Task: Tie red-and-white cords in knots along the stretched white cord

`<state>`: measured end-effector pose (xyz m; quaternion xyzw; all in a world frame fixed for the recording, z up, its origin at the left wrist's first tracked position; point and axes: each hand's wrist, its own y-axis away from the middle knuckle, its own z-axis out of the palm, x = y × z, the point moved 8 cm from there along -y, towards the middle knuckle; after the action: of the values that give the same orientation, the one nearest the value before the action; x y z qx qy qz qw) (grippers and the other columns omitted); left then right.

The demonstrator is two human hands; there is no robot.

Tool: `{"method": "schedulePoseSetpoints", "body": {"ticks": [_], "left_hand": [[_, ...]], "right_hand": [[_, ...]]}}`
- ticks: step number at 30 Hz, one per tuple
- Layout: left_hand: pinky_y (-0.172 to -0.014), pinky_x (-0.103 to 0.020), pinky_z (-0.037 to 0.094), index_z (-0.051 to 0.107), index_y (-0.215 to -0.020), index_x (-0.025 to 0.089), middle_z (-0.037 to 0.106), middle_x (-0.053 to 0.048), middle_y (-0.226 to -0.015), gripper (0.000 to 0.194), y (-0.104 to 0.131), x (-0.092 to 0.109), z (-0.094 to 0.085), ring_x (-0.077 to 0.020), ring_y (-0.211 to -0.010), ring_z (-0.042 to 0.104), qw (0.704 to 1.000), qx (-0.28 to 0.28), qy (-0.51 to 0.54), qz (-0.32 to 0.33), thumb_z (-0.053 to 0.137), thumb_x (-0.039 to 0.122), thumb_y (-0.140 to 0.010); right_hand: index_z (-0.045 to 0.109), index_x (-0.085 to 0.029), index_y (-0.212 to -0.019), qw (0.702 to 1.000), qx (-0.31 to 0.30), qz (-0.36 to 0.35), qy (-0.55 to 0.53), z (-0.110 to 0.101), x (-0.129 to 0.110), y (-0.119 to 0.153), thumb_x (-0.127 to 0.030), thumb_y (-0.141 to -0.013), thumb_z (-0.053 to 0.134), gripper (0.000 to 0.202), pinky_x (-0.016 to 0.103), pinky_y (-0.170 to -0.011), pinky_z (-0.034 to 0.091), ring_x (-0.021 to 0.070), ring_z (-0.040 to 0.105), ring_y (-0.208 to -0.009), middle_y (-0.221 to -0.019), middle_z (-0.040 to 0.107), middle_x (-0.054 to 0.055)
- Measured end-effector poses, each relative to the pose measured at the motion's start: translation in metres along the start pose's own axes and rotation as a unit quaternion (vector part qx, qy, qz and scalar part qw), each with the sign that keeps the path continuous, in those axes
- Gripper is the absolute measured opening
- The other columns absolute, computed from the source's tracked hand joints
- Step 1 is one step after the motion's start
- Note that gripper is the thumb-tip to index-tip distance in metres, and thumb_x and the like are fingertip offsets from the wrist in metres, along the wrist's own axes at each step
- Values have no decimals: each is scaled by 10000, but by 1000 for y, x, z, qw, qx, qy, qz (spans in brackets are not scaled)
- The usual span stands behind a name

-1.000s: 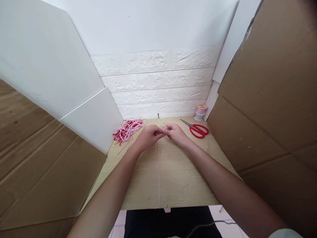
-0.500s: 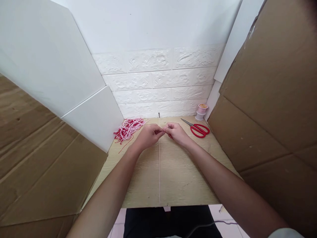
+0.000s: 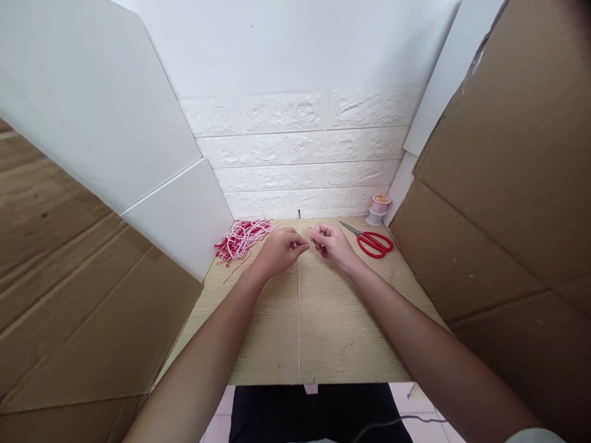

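A thin pale thread (image 3: 299, 320) runs from a small nail (image 3: 298, 214) at the back of the wooden table straight to its front edge, passing under my hands. My left hand (image 3: 282, 249) pinches with thumb and forefinger just over this thread, and a loose white strand curves below its fingers. Close beside it, my right hand (image 3: 333, 244) is closed in a pinch too, its fingertips a small gap from the left ones. What lies between the fingertips is very fine and looks like thread; its ends are hidden.
Left of my hands lies a tangled heap of red and pink braided cords (image 3: 244, 239). Red-handled scissors (image 3: 373, 243) rest to the right, near two stacked spools (image 3: 378, 209). Cardboard panels (image 3: 498, 203) flank both sides, and a white brick-pattern wall (image 3: 305, 147) stands behind.
My fingertips were almost touching and are now slightly apart, the right hand having drawn back a little upward and right. The whole view has shifted slightly.
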<state>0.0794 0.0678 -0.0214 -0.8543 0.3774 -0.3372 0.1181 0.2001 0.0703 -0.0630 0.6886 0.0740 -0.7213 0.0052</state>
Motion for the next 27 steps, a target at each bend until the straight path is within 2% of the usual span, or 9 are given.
{"method": "schedulePoseSetpoints", "body": {"ticks": [10, 16, 20, 24, 27], "left_hand": [[-670, -264, 409, 740, -772, 172, 643, -21, -766, 106, 1, -6, 3, -116, -696, 555, 1000, -9, -5, -5, 678, 203, -853], [-670, -260, 414, 741, -787, 171, 647, -21, -777, 95, 3, -9, 4, -116, -698, 560, 1000, -8, -18, 5, 685, 208, -854], [-674, -268, 419, 739, -781, 168, 644, -24, -765, 102, 3, -9, 2, -122, -706, 561, 999, 12, -23, 23, 687, 210, -859], [-677, -277, 428, 747, -805, 162, 650, -35, -766, 112, 2, -2, -6, -132, -721, 568, 996, 52, -43, 59, 675, 211, -874], [-675, -280, 432, 754, -827, 160, 649, -40, -766, 123, 3, 4, -9, -134, -718, 569, 992, 69, -56, 84, 658, 206, -888]], "right_hand": [[434, -188, -740, 987, -34, 13, -157, 3, -6, 6, -428, -685, 712, 371, 237, -446, 135, 76, 314, -492, -630, 418, -26], [449, -181, -721, 962, -98, -26, -253, 3, -28, 13, -340, -725, 697, 295, 235, -448, 142, 92, 273, -537, -657, 364, -6], [453, -173, -670, 951, -128, -31, -281, 1, -38, 18, -318, -733, 651, 253, 226, -438, 166, 107, 260, -534, -607, 351, 8], [404, -162, -538, 938, -165, -12, -305, 4, -31, 14, -371, -775, 574, 359, 223, -417, 169, 110, 287, -504, -531, 308, 20], [398, -165, -520, 957, -108, 43, -266, 1, -10, 5, -371, -767, 573, 367, 231, -400, 132, 83, 241, -446, -503, 288, -5]]}}
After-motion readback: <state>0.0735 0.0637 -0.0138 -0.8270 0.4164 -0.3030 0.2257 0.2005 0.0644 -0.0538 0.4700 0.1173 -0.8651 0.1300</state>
